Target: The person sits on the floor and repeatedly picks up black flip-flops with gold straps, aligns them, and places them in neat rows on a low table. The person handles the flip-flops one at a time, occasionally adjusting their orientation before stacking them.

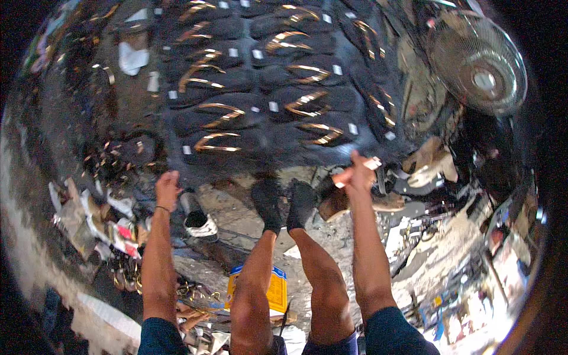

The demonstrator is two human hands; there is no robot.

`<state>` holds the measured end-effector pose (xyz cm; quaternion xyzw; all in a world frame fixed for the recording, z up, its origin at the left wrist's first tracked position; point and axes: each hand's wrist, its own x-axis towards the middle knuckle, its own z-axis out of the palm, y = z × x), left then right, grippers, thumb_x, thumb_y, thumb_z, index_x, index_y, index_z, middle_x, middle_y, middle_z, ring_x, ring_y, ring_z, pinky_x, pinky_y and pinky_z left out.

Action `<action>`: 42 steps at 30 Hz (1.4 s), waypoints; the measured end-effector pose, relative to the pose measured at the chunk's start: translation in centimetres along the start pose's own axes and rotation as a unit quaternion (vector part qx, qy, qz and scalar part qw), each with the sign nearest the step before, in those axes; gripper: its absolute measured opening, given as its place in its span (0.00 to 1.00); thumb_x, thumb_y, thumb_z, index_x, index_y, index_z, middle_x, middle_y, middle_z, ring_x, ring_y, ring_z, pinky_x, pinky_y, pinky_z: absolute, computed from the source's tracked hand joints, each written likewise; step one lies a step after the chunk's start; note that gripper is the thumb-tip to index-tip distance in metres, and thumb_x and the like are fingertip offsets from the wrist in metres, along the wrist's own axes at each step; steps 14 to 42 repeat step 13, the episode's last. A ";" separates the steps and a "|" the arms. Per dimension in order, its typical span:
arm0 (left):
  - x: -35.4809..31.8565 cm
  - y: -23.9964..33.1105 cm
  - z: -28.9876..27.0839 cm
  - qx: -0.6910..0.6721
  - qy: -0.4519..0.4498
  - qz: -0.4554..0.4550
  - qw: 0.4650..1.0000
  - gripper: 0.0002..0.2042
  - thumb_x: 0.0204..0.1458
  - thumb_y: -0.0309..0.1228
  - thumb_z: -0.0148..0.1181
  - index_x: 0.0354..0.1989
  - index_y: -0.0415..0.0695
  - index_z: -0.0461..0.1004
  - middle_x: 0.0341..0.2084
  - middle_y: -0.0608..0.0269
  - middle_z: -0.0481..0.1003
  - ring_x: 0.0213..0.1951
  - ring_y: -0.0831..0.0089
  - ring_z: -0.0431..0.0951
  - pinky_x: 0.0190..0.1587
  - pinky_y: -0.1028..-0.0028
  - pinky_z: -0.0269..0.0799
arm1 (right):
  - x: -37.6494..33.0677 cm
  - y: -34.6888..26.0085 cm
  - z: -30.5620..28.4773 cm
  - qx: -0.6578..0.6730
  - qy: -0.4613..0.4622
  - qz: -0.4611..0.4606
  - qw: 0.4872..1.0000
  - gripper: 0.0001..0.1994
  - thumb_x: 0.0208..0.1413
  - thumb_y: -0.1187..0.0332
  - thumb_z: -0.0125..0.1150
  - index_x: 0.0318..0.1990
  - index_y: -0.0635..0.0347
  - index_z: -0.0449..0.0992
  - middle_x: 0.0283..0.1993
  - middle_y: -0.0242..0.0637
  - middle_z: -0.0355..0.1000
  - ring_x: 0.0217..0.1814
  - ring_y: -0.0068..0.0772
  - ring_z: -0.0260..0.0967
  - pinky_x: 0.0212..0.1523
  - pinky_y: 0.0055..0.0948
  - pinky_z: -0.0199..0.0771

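Observation:
In front of me lies a wide black sheet [307, 158] carrying rows of black flip-flops [228, 115] with gold V-shaped straps and small white tags. At the sheet's near left corner is my left hand [167, 189], its fingers closed on the edge. My right hand [357, 176] is by the near right corner, one finger pointing up over the edge. A small pale strip [371, 163] sticks out of that hand, with a pale orange end showing on the other side. Blur hides exactly how it is held.
A round metal fan [482, 77] stands at the far right. My dark-covered feet [266, 201] rest before the sheet. A white-and-black cup-like container [201, 226] is beside my left hand. A yellow box [277, 290] lies between my legs. Scraps [89, 213] clutter both sides.

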<state>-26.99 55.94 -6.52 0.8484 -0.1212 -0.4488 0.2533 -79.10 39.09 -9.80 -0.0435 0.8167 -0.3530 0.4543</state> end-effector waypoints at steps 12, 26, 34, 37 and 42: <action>-24.8 -3.0 -0.8 0.214 -0.081 0.101 0.968 0.14 0.59 0.37 0.56 0.41 0.40 0.82 0.34 0.55 0.82 0.40 0.63 0.82 0.44 0.66 0.76 | -2.9 0.3 -24.0 -0.518 -0.078 -0.178 0.833 0.20 0.51 0.57 0.67 0.42 0.65 0.72 0.43 0.55 0.73 0.46 0.58 0.71 0.48 0.51 0.70; -27.3 -3.8 -3.0 0.211 -0.081 0.133 0.965 0.14 0.59 0.38 0.56 0.40 0.41 0.83 0.36 0.53 0.82 0.41 0.62 0.83 0.45 0.65 0.76 | -6.6 -0.7 -24.7 -0.519 -0.095 -0.163 0.834 0.20 0.51 0.57 0.66 0.41 0.66 0.73 0.43 0.56 0.73 0.47 0.61 0.70 0.50 0.52 0.69; -27.3 -3.8 -3.0 0.211 -0.081 0.133 0.965 0.14 0.59 0.38 0.56 0.40 0.41 0.83 0.36 0.53 0.82 0.41 0.62 0.83 0.45 0.65 0.76 | -6.6 -0.7 -24.7 -0.519 -0.095 -0.163 0.834 0.20 0.51 0.57 0.66 0.41 0.66 0.73 0.43 0.56 0.73 0.47 0.61 0.70 0.50 0.52 0.69; -27.3 -3.8 -3.0 0.211 -0.081 0.133 0.965 0.14 0.59 0.38 0.56 0.40 0.41 0.83 0.36 0.53 0.82 0.41 0.62 0.83 0.45 0.65 0.76 | -6.6 -0.7 -24.7 -0.519 -0.095 -0.163 0.834 0.20 0.51 0.57 0.66 0.41 0.66 0.73 0.43 0.56 0.73 0.47 0.61 0.70 0.50 0.52 0.69; -27.3 -3.8 -3.0 0.211 -0.081 0.133 0.965 0.14 0.59 0.38 0.56 0.40 0.41 0.83 0.36 0.53 0.82 0.41 0.62 0.83 0.45 0.65 0.76 | -6.6 -0.7 -24.7 -0.519 -0.095 -0.163 0.834 0.20 0.51 0.57 0.66 0.41 0.66 0.73 0.43 0.56 0.73 0.47 0.61 0.70 0.50 0.52 0.69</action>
